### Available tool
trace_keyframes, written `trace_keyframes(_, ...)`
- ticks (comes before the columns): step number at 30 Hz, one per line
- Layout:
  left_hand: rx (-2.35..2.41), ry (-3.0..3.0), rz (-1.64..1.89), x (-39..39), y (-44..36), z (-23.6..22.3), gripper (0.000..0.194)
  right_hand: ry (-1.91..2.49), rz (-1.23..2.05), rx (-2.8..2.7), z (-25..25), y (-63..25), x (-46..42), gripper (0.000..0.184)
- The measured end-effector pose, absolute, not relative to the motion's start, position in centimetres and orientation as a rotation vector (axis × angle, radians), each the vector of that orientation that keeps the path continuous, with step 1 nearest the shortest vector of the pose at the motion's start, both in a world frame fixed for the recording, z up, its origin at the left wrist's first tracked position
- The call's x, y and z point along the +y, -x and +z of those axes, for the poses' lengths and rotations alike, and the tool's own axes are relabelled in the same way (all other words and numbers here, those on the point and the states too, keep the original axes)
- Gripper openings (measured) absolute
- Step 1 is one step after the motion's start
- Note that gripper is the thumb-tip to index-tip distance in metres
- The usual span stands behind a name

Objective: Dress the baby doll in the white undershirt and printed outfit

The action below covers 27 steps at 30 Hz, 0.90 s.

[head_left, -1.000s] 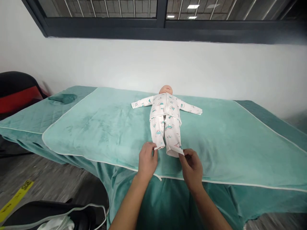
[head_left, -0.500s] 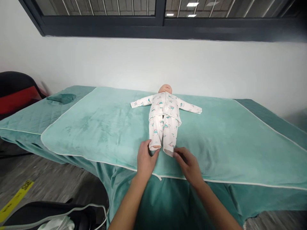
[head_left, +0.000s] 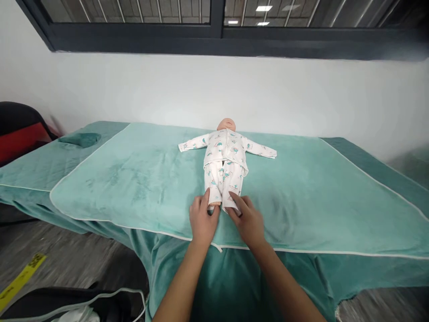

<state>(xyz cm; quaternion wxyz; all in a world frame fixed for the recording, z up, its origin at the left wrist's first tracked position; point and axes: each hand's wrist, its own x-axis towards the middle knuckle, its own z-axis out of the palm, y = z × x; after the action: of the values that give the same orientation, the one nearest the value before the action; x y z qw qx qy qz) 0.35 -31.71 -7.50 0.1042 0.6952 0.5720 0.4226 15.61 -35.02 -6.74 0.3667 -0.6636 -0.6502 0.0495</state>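
A baby doll (head_left: 227,124) lies on its back with both arms stretched out sideways. It wears a white printed long-sleeved top (head_left: 219,147) and matching trousers (head_left: 232,179). My left hand (head_left: 203,221) is at the left trouser leg's end, its fingers and thumb closed around the cuff, where a bit of the doll's foot shows. At the other leg, my right hand (head_left: 248,221) pinches the cuff between thumb and fingers. No foot shows at that right cuff.
The doll rests on a teal plush cover (head_left: 150,170) with white piping, spread over a padded bed. Behind stand a white wall (head_left: 214,89) and a dark window frame (head_left: 134,40). A black and red chair (head_left: 23,134) is at left; a pale cable (head_left: 100,296) runs lower left.
My right hand has moved left and up, from the outer side of the right cuff to over it. My left hand has closed in on the left cuff. The view has shifted slightly.
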Motion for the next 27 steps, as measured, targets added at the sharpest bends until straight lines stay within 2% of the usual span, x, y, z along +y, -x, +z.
trace_keyframes(3,1.656,-2.045,1.241,-31.8,-0.1,-7.5,0.047,1.677,0.087,-1.699,-7.2,-15.8,-35.1,0.038)
trace_keyframes(9,1.703,-2.109,1.29,-31.7,0.0,-8.0,0.04,1.584,0.14,-1.739,-7.3,-17.1,-35.1,0.041)
trace_keyframes(17,1.684,-2.115,1.257,-31.8,0.0,-8.6,0.044,1.608,0.241,-1.785,-6.9,-17.6,-35.0,0.041)
trace_keyframes(23,1.423,-1.626,1.471,-32.0,2.5,-7.2,0.036,1.447,0.634,-1.729,-4.4,-19.7,-35.1,0.04)
trace_keyframes(27,1.339,-1.131,1.471,-28.6,3.3,-5.2,0.046,1.51,0.503,-1.345,-3.9,-22.9,-31.2,0.044)
